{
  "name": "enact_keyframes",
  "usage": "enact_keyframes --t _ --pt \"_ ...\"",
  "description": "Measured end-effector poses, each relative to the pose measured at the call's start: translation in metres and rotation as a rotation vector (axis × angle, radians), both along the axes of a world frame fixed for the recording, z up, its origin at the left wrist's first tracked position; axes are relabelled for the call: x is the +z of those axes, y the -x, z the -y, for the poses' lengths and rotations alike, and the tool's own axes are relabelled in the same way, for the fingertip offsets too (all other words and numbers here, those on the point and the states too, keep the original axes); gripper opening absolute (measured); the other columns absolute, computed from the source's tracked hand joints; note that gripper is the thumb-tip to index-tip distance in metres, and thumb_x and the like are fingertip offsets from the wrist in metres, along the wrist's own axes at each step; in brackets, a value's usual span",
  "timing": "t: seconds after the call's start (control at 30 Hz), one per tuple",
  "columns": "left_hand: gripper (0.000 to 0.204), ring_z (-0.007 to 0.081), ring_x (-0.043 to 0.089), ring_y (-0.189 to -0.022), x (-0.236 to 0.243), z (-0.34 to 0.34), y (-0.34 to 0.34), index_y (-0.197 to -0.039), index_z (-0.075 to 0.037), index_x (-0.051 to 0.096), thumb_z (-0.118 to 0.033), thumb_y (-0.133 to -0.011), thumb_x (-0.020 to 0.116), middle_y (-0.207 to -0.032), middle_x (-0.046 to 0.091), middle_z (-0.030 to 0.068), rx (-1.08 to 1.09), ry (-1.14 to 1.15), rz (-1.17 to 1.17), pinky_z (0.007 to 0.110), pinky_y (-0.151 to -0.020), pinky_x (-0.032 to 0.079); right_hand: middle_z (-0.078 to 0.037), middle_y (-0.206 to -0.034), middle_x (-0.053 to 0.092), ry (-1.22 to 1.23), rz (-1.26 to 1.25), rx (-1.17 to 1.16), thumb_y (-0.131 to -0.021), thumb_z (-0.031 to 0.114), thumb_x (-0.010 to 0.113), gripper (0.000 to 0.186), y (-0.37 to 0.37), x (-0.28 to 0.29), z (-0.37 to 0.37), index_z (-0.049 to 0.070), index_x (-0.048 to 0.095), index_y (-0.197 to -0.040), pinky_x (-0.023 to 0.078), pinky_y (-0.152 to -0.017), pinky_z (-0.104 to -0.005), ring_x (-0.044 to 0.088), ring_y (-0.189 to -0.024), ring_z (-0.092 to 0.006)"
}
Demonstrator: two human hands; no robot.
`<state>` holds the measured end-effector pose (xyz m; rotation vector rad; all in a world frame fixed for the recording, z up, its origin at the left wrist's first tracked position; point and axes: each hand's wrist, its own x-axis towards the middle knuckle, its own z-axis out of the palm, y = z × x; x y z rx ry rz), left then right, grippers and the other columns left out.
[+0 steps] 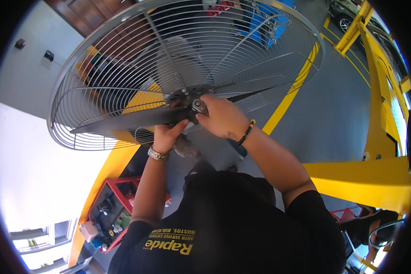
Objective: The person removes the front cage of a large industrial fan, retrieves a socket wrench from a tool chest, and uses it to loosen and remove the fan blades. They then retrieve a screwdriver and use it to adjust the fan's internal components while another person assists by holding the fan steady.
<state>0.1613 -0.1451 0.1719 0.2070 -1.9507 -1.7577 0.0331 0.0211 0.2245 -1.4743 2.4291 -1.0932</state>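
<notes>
A large round fan with a wire guard stands tilted before me, and its dark blades reach out from the hub at the near side. My left hand is closed around the root of the left blade, with the thumb in front and the fingers partly hidden behind it. My right hand grips a ratchet wrench, whose round metal head sits against the hub. Most of the wrench's handle is hidden under the palm. What the head fits onto cannot be seen.
A red cart with tools and parts stands at lower left beside a white and yellow wall. Yellow lift arms and a post rise at right. A blue rack stands beyond the fan, and a parked car at far right.
</notes>
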Motion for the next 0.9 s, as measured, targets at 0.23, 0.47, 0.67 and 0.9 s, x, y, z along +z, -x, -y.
enact_keyframes --t 0.23,0.47,0.67,0.9 --pt "0.065 0.0186 0.056 -0.114 -0.016 -0.002 0.002 -0.140 0.002 0.035 0.003 -0.083 0.065 -0.127 0.057 0.0111 -0.089 -0.294 -0.042 0.033 -0.099 0.044 -0.015 -0.075 0.068 -0.248 -0.217 -0.108 -0.089 0.031 0.060 0.029 -0.027 0.030 0.022 0.003 0.057 -0.092 0.055 -0.062 -0.0405 0.069 -0.071 -0.0302" --pt "0.067 0.0200 0.054 -0.118 -0.021 0.003 0.008 -0.143 0.002 0.030 0.005 -0.084 0.062 -0.132 0.054 0.0129 -0.223 -0.291 -0.067 0.035 -0.101 0.043 -0.015 -0.082 0.069 -0.354 -0.287 -0.097 -0.083 0.022 0.064 0.027 -0.027 0.026 0.033 -0.001 0.056 -0.094 0.056 -0.066 -0.0394 0.070 -0.077 -0.0298" --pt "0.069 0.0171 0.055 -0.112 -0.023 0.014 0.010 -0.142 0.001 0.034 0.001 -0.081 0.065 -0.125 0.058 0.0105 -0.231 -0.321 -0.093 0.031 -0.095 0.044 -0.017 -0.088 0.069 -0.456 -0.227 -0.069 -0.083 0.024 0.065 0.033 -0.029 0.045 0.037 -0.002 0.056 -0.102 0.055 -0.073 -0.0411 0.069 -0.085 -0.0320" --pt "0.055 0.0155 0.058 -0.107 -0.033 0.019 -0.025 -0.128 0.001 0.049 -0.004 -0.078 0.073 -0.118 0.064 0.0086 -0.031 -0.114 0.065 0.030 -0.094 0.044 -0.022 -0.094 0.068 -0.569 -0.120 -0.269 -0.086 0.024 0.058 0.034 -0.035 0.038 0.052 -0.004 0.056 -0.107 0.053 -0.078 -0.0449 0.067 -0.090 -0.0344"
